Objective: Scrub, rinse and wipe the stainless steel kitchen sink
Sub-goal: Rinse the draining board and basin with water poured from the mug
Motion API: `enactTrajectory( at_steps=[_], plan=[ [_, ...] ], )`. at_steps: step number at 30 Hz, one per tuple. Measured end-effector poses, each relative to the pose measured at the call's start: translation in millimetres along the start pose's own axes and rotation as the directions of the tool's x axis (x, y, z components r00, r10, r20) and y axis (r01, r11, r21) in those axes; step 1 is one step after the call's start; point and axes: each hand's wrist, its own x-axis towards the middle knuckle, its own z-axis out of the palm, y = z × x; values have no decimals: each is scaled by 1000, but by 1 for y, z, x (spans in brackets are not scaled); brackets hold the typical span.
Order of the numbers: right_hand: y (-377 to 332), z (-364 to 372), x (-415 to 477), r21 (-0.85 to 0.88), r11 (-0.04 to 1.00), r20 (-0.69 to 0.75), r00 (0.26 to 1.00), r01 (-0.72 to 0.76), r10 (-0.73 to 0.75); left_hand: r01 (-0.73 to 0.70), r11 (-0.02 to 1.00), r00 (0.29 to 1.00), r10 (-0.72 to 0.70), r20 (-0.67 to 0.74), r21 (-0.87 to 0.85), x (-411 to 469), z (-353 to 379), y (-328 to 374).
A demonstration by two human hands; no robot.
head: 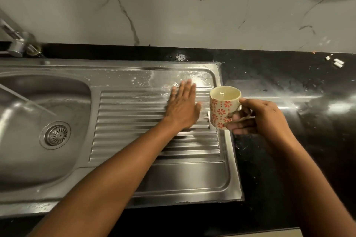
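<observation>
The left grip (183, 107) lies flat, fingers straight, on the ribbed drainboard (131, 121) of the grey stainless steel sink (173, 179); the right grip (264, 117) holds a cream ceramic cup with red flowers (219, 109).

No text, label or number can be read anywhere

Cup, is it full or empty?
Seemingly full: a level, glinting surface lies near the rim of the cup, which the right hand holds upright.

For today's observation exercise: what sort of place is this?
Most likely a home kitchen: a stainless steel sink with a ribbed drainboard, a tap behind it, and a black countertop.
</observation>
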Motion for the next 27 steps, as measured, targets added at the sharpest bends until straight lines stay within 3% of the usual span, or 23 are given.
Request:
enactTrajectory(
  at_steps=[4, 8, 17, 21, 25, 27],
  plan=[
    [-4, -13, 5, -64, 998, -38, 999, -3, 0, -278, 958, 961, 276, 30, 70, 25, 2, 27],
    [-23, -22, 33, -243, 969, -68, 996, 46, -64, -318, 946, 948, 317, 18, 58, 63, -4, 44],
    [-71, -5, 105, -510, 850, 29, 990, 132, -137, -179, 978, 982, 184, -36, 105, 96, -6, 28],
    [-78, -1, 108, -440, 888, 70, 991, 134, -115, -33, 998, 994, 39, -101, 59, 81, -7, 6],
    [-82, -14, 109, -248, 967, 82, 996, 53, -34, 215, 977, 965, -213, -153, -8, 63, -7, -10],
    [-83, -21, 111, -216, 976, 72, 997, 18, -3, 234, 972, 961, -233, -150, -10, 58, -5, -8]
  ],
)
